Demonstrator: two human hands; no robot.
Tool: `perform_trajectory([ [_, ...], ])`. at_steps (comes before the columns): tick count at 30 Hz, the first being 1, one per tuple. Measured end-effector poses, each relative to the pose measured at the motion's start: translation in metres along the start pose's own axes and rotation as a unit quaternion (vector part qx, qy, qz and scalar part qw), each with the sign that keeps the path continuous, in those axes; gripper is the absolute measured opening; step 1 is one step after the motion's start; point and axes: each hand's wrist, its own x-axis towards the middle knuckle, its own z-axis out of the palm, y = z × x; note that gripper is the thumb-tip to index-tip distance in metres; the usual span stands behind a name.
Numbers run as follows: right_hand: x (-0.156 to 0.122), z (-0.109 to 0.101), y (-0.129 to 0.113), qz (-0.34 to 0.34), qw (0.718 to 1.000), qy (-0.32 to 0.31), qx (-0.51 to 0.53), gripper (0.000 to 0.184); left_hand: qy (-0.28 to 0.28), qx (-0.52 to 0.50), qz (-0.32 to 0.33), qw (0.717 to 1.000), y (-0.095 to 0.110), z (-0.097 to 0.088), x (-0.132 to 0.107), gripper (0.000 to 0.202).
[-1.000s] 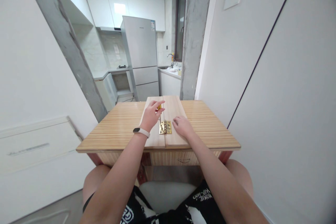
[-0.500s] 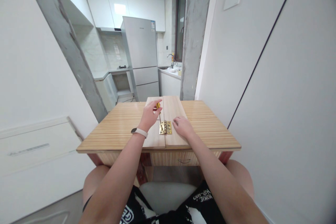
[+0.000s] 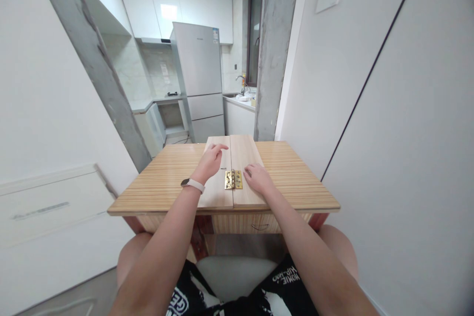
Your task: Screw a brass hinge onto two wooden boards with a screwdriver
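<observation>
Two pale wooden boards, the left one [image 3: 217,196] and the right one [image 3: 242,150], lie side by side on the table. Across their seam sits a brass hinge [image 3: 233,179]; several screw heads show on its right leaf. Above the left board is my left hand [image 3: 211,160], its index finger stretched out and its other fingers curled. The yellow-handled screwdriver seen in it earlier is hidden now, apparently inside the curled fingers. Beside the hinge, my right hand [image 3: 258,177] rests on the right board with bent fingers, thumb a little apart. A small dark mark [image 3: 223,168] shows on the left board.
The boards lie on a striped wooden table [image 3: 155,182] with a drawer handle [image 3: 259,227] at its front. Beyond it stand a grey fridge [image 3: 200,64] and a sink counter [image 3: 240,103]. White walls flank both sides. My knees are under the table's front edge.
My left hand has moved slightly left and away from the hinge. The screwdriver that stood upright on the hinge's left leaf has gone out of sight. My right hand has stayed put.
</observation>
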Motion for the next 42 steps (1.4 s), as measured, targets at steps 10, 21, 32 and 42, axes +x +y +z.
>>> perform_trajectory([
  [10, 0.0, -0.001, -0.001, 0.002, 1.0, -0.002, -0.004, 0.028, -0.225, 0.189, -0.061, 0.954, -0.015, 0.036, -0.027, 0.023],
  [21, 0.0, -0.003, -0.002, 0.007, 1.0, -0.012, -0.002, 0.031, -0.165, 0.187, -0.093, 0.964, -0.023, 0.038, -0.025, 0.017],
  [32, 0.0, -0.002, -0.001, 0.006, 1.0, -0.004, -0.001, 0.03, -0.13, 0.173, -0.201, 0.955, -0.057, 0.049, -0.024, 0.021],
  [42, 0.0, -0.001, -0.001, 0.008, 1.0, -0.008, -0.004, 0.03, -0.066, 0.099, -0.162, 0.979, -0.067, 0.031, -0.011, 0.039],
])
